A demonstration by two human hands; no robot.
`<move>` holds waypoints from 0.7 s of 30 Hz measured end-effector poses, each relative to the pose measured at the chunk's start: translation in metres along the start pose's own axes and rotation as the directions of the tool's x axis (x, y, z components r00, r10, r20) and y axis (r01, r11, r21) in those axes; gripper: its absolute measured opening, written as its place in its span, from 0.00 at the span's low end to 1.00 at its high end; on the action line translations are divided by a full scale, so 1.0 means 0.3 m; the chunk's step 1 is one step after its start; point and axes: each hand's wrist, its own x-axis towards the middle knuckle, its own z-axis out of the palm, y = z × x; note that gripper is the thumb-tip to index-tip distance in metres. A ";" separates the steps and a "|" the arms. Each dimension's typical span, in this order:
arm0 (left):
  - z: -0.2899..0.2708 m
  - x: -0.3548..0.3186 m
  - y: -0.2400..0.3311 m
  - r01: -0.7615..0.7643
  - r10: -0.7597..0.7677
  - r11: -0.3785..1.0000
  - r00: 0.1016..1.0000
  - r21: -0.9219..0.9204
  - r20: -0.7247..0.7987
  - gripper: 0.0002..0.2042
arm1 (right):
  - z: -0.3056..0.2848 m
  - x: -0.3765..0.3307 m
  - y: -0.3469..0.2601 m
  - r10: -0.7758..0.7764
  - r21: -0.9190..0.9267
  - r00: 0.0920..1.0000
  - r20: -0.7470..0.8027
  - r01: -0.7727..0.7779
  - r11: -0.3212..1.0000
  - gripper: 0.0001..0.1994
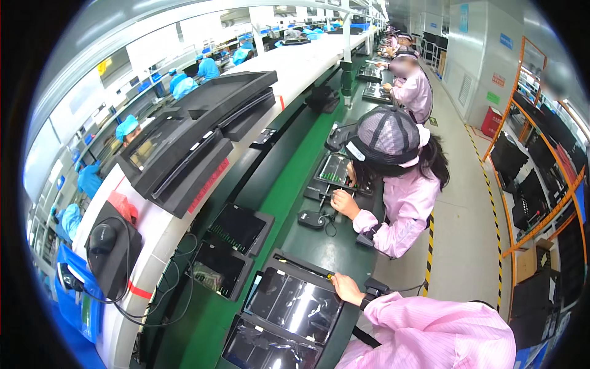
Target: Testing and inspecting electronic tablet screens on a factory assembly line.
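Observation:
My right hand comes in from the lower right in a pink striped sleeve, a dark band at its wrist. Its fingers are closed at the edge of a black tray, round the end of what looks like a thin black-and-yellow tool. Inside that tray sits a glossy dark panel under wrinkled clear film. Just nearer is a second film-covered panel, cut off in part by the lower edge. My left hand is out of view.
Beyond the tray, two dark panels lie in trays on the green belt. A co-worker in a mesh cap handles a device at the bench. Black foam trays and a scanner with looping cables stand left.

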 end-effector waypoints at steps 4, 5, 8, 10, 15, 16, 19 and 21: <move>0.013 -0.154 0.233 -0.049 0.050 0.999 0.998 -0.012 0.040 0.30 | 0.040 0.022 0.058 0.087 0.094 0.991 0.099 -0.097 0.991 0.17; -0.019 -0.125 0.202 -0.059 0.059 0.998 0.998 -0.013 0.033 0.29 | 0.045 0.025 0.073 0.127 0.154 0.987 0.094 -0.140 0.978 0.18; -0.015 -0.153 0.308 -0.021 0.021 1.000 1.000 -0.001 -0.016 0.27 | -0.038 0.049 0.076 -0.005 0.370 0.994 0.107 -0.035 0.928 0.19; 0.018 -0.139 0.355 0.012 -0.011 1.000 0.996 0.008 -0.085 0.27 | -0.112 0.126 0.067 0.068 0.524 0.976 0.207 -0.170 0.834 0.17; 0.243 -0.016 0.446 0.093 -0.097 0.966 0.995 -0.240 -0.004 0.27 | -0.255 0.437 -0.025 0.230 0.904 0.944 0.236 -0.300 0.304 0.13; 0.300 0.077 0.385 0.014 0.009 0.847 0.999 -0.531 0.040 0.25 | -0.260 0.510 -0.011 0.177 0.930 0.973 0.147 -0.197 0.310 0.14; 0.516 0.268 0.412 0.001 0.035 0.843 0.998 -0.538 0.056 0.25 | -0.258 0.730 0.014 0.196 0.826 0.916 -0.351 0.204 0.526 0.13; 0.641 0.360 0.483 0.031 -0.026 0.809 1.000 -0.587 0.018 0.24 | -0.337 0.802 -0.053 0.326 0.894 0.913 -0.243 0.081 0.440 0.11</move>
